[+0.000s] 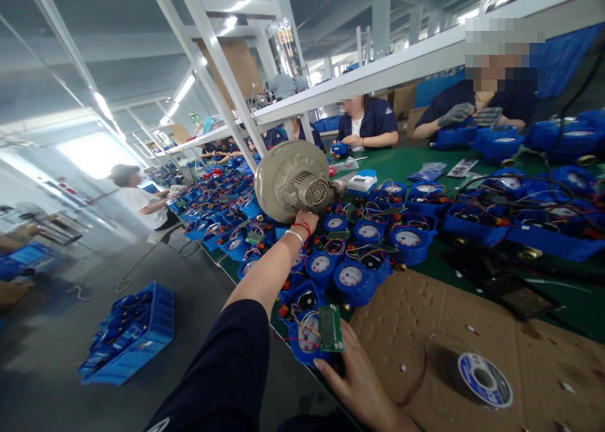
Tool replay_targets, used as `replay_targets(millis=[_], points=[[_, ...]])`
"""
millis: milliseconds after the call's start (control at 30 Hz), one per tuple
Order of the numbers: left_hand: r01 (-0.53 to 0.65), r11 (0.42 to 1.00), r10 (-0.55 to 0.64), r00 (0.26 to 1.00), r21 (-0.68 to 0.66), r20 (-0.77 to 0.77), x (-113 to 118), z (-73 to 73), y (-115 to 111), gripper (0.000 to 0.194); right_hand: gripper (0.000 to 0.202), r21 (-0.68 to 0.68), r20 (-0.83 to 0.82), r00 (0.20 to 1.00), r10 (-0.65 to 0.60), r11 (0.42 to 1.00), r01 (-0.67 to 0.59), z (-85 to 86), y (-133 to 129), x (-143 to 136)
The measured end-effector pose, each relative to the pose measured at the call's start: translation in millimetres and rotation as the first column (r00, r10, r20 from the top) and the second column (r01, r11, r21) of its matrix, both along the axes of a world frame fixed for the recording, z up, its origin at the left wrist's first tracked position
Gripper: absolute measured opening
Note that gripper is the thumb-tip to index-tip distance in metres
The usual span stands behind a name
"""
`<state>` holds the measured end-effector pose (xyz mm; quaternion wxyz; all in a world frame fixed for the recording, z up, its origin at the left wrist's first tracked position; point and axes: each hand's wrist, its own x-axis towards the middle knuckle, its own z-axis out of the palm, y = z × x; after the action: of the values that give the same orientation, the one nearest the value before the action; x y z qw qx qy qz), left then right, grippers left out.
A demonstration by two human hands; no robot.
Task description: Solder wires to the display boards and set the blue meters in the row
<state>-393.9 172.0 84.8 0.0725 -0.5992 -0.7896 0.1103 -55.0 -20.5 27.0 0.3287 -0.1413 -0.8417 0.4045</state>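
My left hand (307,220) reaches far across the bench to the underside of a beige blower (292,181). Its fingers are curled and partly hidden, so what they grip cannot be made out. Close to me, my right hand (362,378) holds a blue water meter (305,344) at the bench's near edge, thumb at the front and fingers behind. A green circuit board with a small display (330,328) stands on this meter, with thin coloured wires running beside it. More blue water meters (350,275) with loose wires lie between my hands.
A cardboard sheet (406,318) bears a solder wire spool (484,380) and small white bits. A blue crate (142,337) of blue parts stands on the floor at left. Co-workers (366,126) sit across the bench, below a white shelf (378,69). A dark cable crosses the right side.
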Motion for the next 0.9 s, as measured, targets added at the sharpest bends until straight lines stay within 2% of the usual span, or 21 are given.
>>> replay_targets(millis=[267,500,633,767,900], points=[[0.007,0.997,-0.015,0.994,0.074,0.113,-12.3,9.7,-18.7,0.029,0.056,0.004,-0.022,0.999,-0.032,0.999,0.032,-3.6,-3.4,-0.1],[-0.063,0.988,0.018,0.955,0.143,0.296,-11.6,5.5,-19.7,0.031,0.053,0.024,-0.012,1.0,-0.016,1.0,0.016,0.0,-1.8,0.8],[-0.127,0.972,0.044,0.923,0.198,0.381,-20.4,8.9,-21.4,0.031,0.053,0.029,-0.01,1.0,-0.007,1.0,0.008,-0.4,-1.6,1.0],[-0.207,0.946,0.072,0.884,0.248,0.462,-43.7,17.3,-39.5,0.026,0.054,0.035,-0.011,1.0,-0.011,0.999,0.011,-1.5,-2.7,0.7],[-0.255,0.927,0.059,0.823,0.276,0.565,-68.5,26.3,-71.8,0.025,0.055,0.041,-0.002,1.0,-0.015,0.999,0.015,-4.7,-3.1,0.0]])
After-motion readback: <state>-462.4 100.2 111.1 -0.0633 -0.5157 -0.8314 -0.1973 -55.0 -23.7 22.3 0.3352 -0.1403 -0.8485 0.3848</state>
